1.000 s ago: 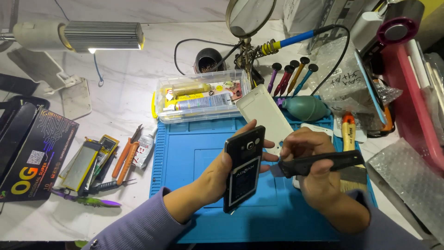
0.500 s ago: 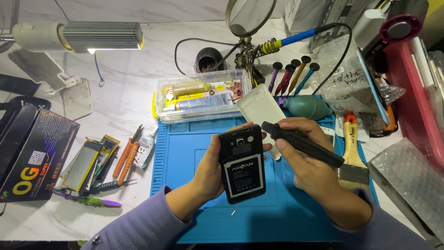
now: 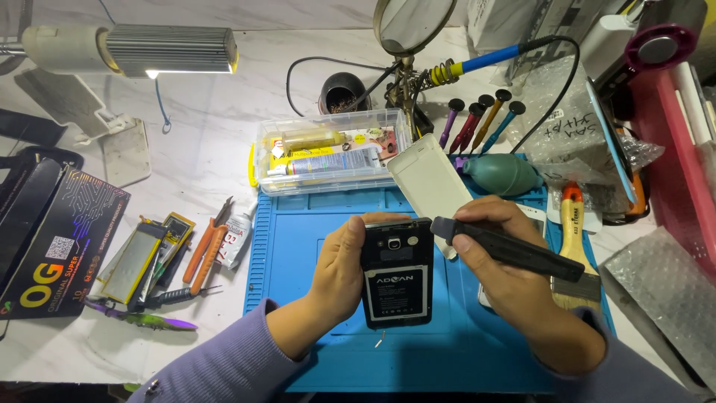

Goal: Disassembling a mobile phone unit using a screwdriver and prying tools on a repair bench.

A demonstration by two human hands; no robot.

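Phone [image 3: 397,273], back cover off and battery showing, sits upright in my left hand [image 3: 339,272], clasped by its edge above the blue repair mat [image 3: 298,224]. My right hand [image 3: 507,276] grips a black pry tool [image 3: 507,250], its tip seemingly touching the phone's top corner. Beyond the mat's far edge lies a clear plastic box [image 3: 332,153].
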